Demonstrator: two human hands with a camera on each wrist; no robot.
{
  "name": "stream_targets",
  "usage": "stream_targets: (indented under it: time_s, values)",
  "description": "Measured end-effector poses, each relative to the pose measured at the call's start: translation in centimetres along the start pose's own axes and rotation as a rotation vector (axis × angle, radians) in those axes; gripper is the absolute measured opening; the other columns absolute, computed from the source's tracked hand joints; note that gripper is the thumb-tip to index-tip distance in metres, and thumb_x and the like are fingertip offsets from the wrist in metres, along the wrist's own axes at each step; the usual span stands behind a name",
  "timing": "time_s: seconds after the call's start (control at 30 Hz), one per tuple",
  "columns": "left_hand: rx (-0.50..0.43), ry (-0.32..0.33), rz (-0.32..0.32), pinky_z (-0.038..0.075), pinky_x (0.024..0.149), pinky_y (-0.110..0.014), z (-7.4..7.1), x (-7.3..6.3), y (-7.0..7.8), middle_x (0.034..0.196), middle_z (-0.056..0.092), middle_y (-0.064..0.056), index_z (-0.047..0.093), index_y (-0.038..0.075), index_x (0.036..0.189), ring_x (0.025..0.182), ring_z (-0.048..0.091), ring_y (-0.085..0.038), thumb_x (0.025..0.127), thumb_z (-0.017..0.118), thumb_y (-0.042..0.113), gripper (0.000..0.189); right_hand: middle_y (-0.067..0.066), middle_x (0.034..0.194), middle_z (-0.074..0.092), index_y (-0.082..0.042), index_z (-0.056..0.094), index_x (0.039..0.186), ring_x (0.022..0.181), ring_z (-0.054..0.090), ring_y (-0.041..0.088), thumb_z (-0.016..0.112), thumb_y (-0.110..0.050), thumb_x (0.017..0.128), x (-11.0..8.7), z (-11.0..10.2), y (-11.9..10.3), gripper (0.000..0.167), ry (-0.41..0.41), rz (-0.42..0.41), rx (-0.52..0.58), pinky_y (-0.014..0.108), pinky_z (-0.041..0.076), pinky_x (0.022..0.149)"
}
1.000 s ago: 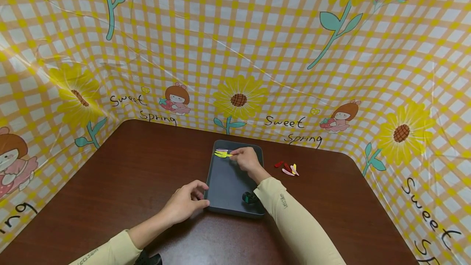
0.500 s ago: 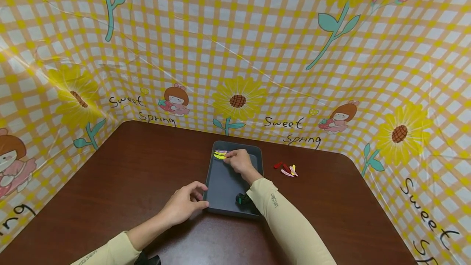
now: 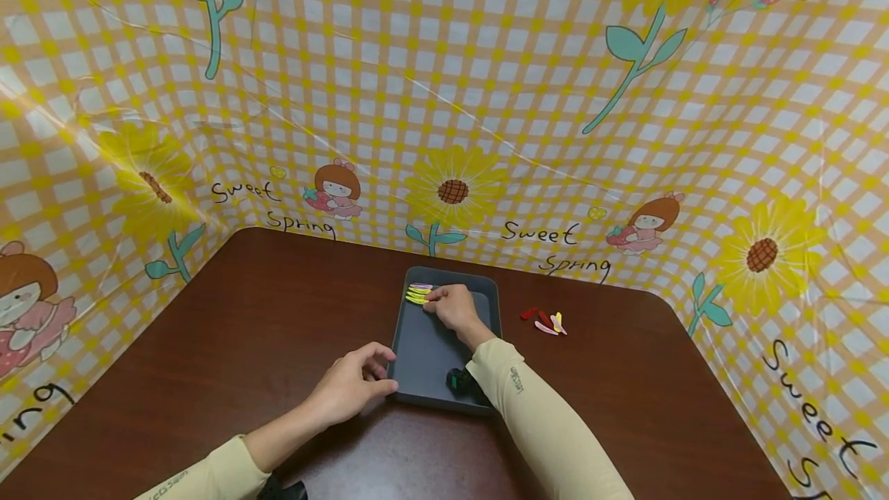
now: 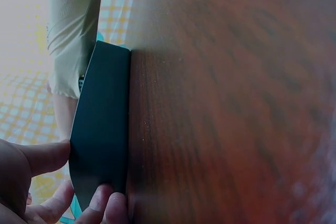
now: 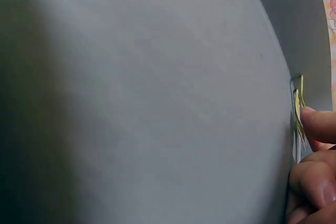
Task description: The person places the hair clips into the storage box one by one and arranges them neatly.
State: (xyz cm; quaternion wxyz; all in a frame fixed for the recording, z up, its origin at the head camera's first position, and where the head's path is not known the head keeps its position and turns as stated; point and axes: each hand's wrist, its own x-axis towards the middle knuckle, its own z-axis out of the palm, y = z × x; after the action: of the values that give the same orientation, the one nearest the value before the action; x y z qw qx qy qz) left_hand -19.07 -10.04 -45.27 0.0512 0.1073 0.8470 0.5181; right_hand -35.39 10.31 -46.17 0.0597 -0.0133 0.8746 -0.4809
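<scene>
A dark grey rectangular tray (image 3: 422,357) lies on the table. In its far left corner several yellow hair clips (image 3: 417,296) lie in a row beside a pale purple hair clip (image 3: 420,285). My right hand (image 3: 454,307) reaches into the tray and pinches a yellow hair clip between thumb and fingers at the near end of that row. The right wrist view shows the thumb against thin yellow clips (image 5: 298,103) by the tray wall. My left hand (image 3: 350,382) rests its fingertips and thumb against the tray's outer left side (image 4: 100,124), near the front corner.
Right of the tray lie loose hair clips on the brown table (image 3: 292,292): a red one (image 3: 529,314), pink ones (image 3: 545,328) and a yellow one (image 3: 558,320). A patterned yellow-check cloth (image 3: 389,99) walls the back and sides.
My right hand has moved left and slightly toward me, bringing the yellow hair clip down to the near end of the row. My left hand has stayed at the tray's side.
</scene>
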Motion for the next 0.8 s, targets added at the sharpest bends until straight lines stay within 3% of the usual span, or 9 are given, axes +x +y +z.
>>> stream_targets:
  time_s: [0.13, 0.23, 0.37, 0.8]
  values:
    - [-0.002, 0.001, 0.004, 0.048, 0.063, -0.032, -0.1, 0.04, 0.12, 0.09, 0.064, -0.002, 0.065, 0.011, 0.117, 0.076, 0.061, -0.015, 0.086, 0.08, 0.018, 0.035, 0.005, 0.091, 0.072, -0.006, 0.078, 0.099, 0.056, 0.048, 0.014, 0.074, -0.008, 0.089, 0.03, 0.0, -0.08, 0.011, 0.015, -0.023, -0.03, 0.027, 0.037, 0.05]
    - [-0.005, 0.0, 0.002, 0.048, 0.062, -0.032, -0.13, 0.04, 0.16, 0.09, 0.064, -0.002, 0.065, 0.011, 0.117, 0.075, 0.061, -0.015, 0.086, 0.08, 0.019, 0.035, 0.011, 0.109, 0.073, -0.006, 0.078, 0.098, 0.071, 0.055, 0.017, 0.075, -0.008, 0.088, -0.02, 0.05, -0.1, 0.011, 0.026, -0.034, -0.055, 0.027, 0.04, 0.055]
    - [0.001, 0.001, -0.001, 0.047, 0.063, -0.032, -0.1, 0.02, 0.07, 0.09, 0.064, -0.002, 0.065, 0.012, 0.117, 0.076, 0.06, -0.015, 0.086, 0.08, 0.02, 0.036, 0.012, 0.111, 0.073, -0.006, 0.079, 0.098, 0.084, 0.06, 0.019, 0.076, -0.009, 0.088, -0.1, 0.18, -0.11, 0.011, 0.037, -0.038, -0.078, 0.027, 0.043, 0.061]
    - [-0.003, 0.0, 0.015, 0.047, 0.064, -0.032, 0.02, -0.02, -0.08, 0.088, 0.064, -0.002, 0.065, 0.013, 0.116, 0.076, 0.061, -0.014, 0.085, 0.081, 0.021, 0.036, 0.01, 0.109, 0.073, -0.008, 0.078, 0.098, 0.086, 0.062, 0.021, 0.075, -0.008, 0.089, -0.31, 0.11, 0.0, 0.01, 0.035, -0.029, -0.068, 0.029, 0.047, 0.066]
